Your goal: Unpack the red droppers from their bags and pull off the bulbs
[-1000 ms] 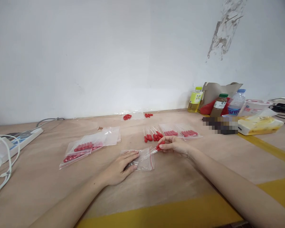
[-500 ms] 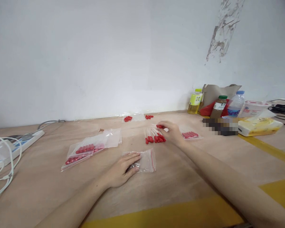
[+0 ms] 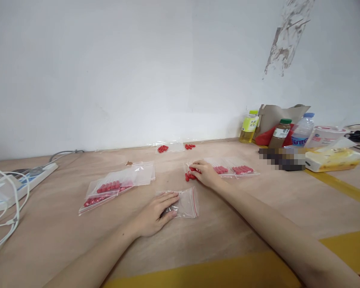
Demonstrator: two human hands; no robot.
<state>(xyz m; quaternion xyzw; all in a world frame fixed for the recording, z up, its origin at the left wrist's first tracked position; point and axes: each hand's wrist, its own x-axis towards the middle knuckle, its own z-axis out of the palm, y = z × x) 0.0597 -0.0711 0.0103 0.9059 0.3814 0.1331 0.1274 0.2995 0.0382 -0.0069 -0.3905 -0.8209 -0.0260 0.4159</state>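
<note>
My left hand (image 3: 157,214) lies flat on a clear zip bag (image 3: 187,204) with a red seal line, fingers stretched and thumb apart. Beyond it, my right hand (image 3: 205,174) is bent over a small pile of red-tipped sticks (image 3: 187,177), red pieces pinched at its fingertips. How many it grips is hidden. Just right of that hand lie a bag of red-tipped sticks (image 3: 220,170) and a similar bag (image 3: 242,170). To the left, filled bags (image 3: 108,187) overlap in a stack.
Against the wall lie red pieces (image 3: 163,149) on clear plastic and more red pieces (image 3: 190,147). A power strip (image 3: 33,182) with white cables is at left. Bottles (image 3: 249,127), a grey bag (image 3: 267,116), a tub (image 3: 325,138) and a tissue pack (image 3: 336,160) stand at right.
My right hand has shifted left and down onto the pile, and a filled bag it had covered now shows. My left hand stays on the zip bag. The view has moved slightly.
</note>
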